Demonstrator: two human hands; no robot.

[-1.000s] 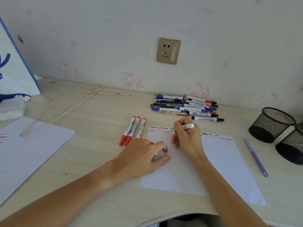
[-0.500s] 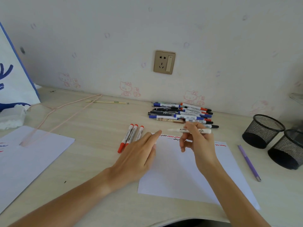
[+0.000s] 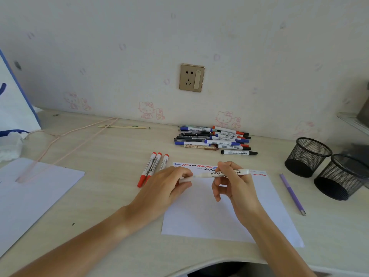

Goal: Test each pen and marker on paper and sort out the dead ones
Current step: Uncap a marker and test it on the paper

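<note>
While each hand pinches white marker parts: pale desk, scribbled paper; cartoon-cat wallpaper, socket.

Pale desk bears paper, 3 red markers, pen pile

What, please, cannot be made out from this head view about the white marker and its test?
- White marker: tip hidden by left hand and the cap it pinches.
- Its label: middle covered by right hand.
- Its mark on the test sheet: white ink, if any, is invisible.
</note>
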